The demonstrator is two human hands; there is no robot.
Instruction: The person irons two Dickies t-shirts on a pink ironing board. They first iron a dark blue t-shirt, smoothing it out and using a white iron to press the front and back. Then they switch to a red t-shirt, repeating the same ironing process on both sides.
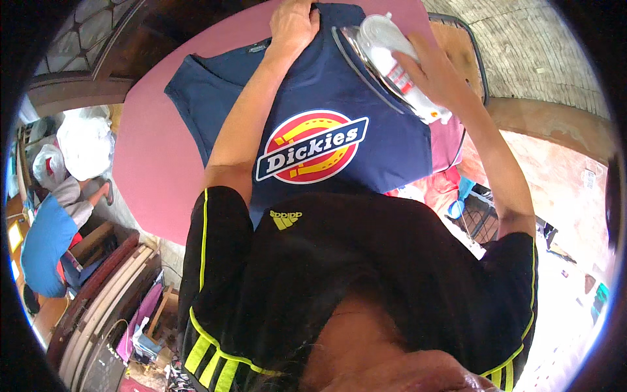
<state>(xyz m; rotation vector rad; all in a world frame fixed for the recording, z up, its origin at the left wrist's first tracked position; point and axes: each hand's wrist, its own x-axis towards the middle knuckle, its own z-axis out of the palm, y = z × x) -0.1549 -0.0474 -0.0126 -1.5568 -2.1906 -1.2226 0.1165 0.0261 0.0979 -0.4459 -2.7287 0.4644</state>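
Fingers of the right hand (434, 75) wrap the iron (392, 65) on the navy shirt (339, 98), right of its logo; left hand (294, 26) presses the shirt flat above it. Best keep cloth taut on the pink table (150, 163), strokes slow.

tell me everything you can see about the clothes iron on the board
The iron is white on top with a grey, shiny soleplate edge and small red marks along its side. It lies soleplate down on the navy T-shirt, near the shirt's upper right part. The right hand grips its handle from above. No cord can be made out.
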